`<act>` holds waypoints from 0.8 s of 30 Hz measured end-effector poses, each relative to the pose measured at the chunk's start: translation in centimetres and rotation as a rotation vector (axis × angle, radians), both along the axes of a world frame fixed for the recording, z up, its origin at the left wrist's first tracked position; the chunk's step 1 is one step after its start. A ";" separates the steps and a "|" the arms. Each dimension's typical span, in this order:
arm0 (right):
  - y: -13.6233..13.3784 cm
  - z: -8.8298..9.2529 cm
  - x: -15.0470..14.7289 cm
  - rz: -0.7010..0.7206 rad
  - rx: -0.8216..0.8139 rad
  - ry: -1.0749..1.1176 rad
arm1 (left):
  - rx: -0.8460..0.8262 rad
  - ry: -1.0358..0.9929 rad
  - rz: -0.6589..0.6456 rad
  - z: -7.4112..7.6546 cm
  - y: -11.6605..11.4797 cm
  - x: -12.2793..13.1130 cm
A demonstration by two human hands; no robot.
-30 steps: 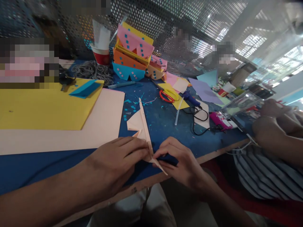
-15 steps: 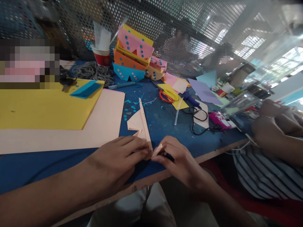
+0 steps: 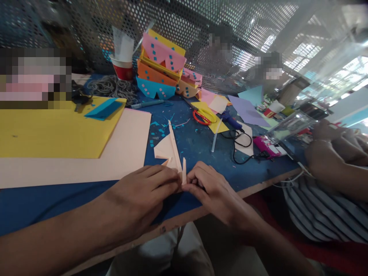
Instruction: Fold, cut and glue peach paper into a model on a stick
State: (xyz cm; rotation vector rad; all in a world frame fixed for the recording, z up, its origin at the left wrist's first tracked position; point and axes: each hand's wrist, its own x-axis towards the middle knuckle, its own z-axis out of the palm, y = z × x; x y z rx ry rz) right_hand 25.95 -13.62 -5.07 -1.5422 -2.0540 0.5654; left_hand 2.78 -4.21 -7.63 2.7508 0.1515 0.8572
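A folded peach paper piece [image 3: 164, 146], with a notch cut in its side and a long narrow fold along its right edge, lies on the blue table. My left hand [image 3: 146, 188] is closed on its near end, fingers together and pressing it down. Between thumb and fingers, my right hand [image 3: 205, 188] pinches a narrow folded strip of peach paper [image 3: 184, 170], which stands up beside the piece's near right corner. Whether the strip is joined to the piece is hidden by my fingers.
Large yellow [image 3: 51, 132] and pale sheets [image 3: 133, 149] lie left. Behind stand stacked paper masks [image 3: 161, 57], a red-white cup [image 3: 123, 68] and grey cord [image 3: 112, 88]. To the right are scissors [image 3: 205, 115], a glue gun [image 3: 231, 119] and its cable. A co-worker's arm [image 3: 330, 165] rests farther right.
My right hand has shifted slightly left and turned the pinched strip from slanting right to nearly upright. My left hand has barely moved on the folded paper.
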 end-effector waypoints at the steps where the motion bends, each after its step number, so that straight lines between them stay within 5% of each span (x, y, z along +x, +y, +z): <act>1: 0.1 0.1 0.0 -0.013 -0.024 0.016 | -0.008 0.004 -0.001 0.0 0.0 0.0; 24: 0.7 0.9 -0.4 -0.076 -0.112 0.051 | -0.059 -0.031 0.010 0.3 -0.3 -0.1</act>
